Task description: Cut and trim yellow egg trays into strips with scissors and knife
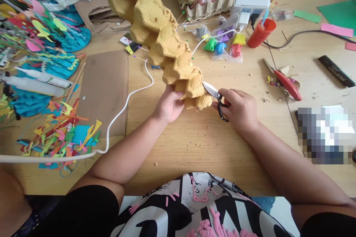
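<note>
A yellow egg-carton piece (155, 26) slants from the upper left down to the middle, its bumps facing up. My left hand (169, 105) grips its lower end from the left, the fingers partly hidden beneath. On the right, my right hand (240, 109) is closed around the black handles of small scissors (211, 90). Their blades point up and left and meet the carton's right edge near its lower end. Whether the blades are apart is too small to tell.
Colourful paper scraps (63, 133) and a brown cardboard sheet (104, 92) lie left. A white cable (125, 107) crosses the table. Further right are a red cup (261, 33), a red-handled cutter (287, 84) and a black marker-like object (336, 71). Egg trays (219, 5) are stacked behind.
</note>
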The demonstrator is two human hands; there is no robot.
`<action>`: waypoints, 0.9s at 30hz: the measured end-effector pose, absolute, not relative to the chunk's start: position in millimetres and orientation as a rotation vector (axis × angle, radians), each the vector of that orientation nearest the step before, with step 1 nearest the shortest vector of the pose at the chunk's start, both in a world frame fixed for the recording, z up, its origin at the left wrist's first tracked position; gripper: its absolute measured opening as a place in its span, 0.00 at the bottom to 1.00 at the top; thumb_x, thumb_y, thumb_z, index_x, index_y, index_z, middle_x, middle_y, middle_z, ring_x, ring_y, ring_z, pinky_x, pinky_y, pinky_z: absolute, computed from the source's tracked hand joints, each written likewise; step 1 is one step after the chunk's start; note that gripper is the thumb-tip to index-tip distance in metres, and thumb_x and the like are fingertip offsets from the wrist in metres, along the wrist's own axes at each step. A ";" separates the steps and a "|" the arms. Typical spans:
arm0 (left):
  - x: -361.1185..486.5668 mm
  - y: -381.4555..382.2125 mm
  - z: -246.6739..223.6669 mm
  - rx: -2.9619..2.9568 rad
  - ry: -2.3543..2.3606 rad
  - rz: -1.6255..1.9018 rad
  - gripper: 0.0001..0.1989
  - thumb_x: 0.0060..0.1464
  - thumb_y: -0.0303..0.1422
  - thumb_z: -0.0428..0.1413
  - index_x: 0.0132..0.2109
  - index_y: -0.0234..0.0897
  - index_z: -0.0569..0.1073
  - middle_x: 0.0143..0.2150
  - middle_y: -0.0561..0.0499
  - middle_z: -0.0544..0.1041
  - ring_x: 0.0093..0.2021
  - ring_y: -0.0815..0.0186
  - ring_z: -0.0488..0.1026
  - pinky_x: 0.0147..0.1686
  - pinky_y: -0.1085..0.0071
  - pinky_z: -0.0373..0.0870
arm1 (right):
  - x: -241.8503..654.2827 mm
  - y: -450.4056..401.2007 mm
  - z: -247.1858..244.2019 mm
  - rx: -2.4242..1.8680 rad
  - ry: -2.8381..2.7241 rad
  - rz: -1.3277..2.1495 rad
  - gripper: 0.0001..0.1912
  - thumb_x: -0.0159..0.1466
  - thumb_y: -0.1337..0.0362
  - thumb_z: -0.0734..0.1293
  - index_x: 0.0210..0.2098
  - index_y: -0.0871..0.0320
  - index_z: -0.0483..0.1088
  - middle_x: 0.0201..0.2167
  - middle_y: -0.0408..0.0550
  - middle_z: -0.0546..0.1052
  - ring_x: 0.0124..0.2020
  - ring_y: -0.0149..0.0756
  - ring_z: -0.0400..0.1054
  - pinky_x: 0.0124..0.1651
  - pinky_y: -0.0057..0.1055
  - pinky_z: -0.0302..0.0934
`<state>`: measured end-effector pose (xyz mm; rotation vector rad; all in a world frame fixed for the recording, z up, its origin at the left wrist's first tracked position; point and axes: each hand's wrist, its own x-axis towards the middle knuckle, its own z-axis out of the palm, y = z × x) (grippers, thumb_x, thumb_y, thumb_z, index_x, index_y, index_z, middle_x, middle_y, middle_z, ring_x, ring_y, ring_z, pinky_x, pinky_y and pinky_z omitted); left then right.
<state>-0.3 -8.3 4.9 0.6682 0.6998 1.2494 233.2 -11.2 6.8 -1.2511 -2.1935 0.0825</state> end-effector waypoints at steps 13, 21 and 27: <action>-0.2 -7.1 0.8 0.709 0.749 1.273 0.27 0.52 0.30 0.60 0.60 0.51 0.71 0.55 0.52 0.80 0.57 0.57 0.77 0.43 0.64 0.80 | 234.6 -9.3 4.0 -1.306 -2.119 0.298 0.23 0.67 0.40 0.65 0.40 0.54 0.75 0.22 0.44 0.73 0.22 0.34 0.62 0.28 0.32 0.53; 0.7 -6.4 -0.6 0.754 0.812 1.320 0.28 0.51 0.33 0.63 0.60 0.51 0.70 0.56 0.52 0.79 0.58 0.58 0.76 0.46 0.68 0.79 | 232.6 -12.4 5.7 -1.213 -2.011 0.909 0.22 0.61 0.42 0.72 0.32 0.56 0.71 0.20 0.37 0.65 0.22 0.28 0.56 0.27 0.28 0.51; 1.8 -6.5 -3.3 0.772 0.768 1.353 0.31 0.53 0.38 0.65 0.63 0.54 0.67 0.60 0.53 0.78 0.63 0.59 0.73 0.52 0.67 0.77 | 228.4 -14.3 10.1 -1.219 -1.932 1.078 0.22 0.62 0.43 0.72 0.31 0.57 0.70 0.20 0.36 0.63 0.23 0.27 0.55 0.27 0.28 0.50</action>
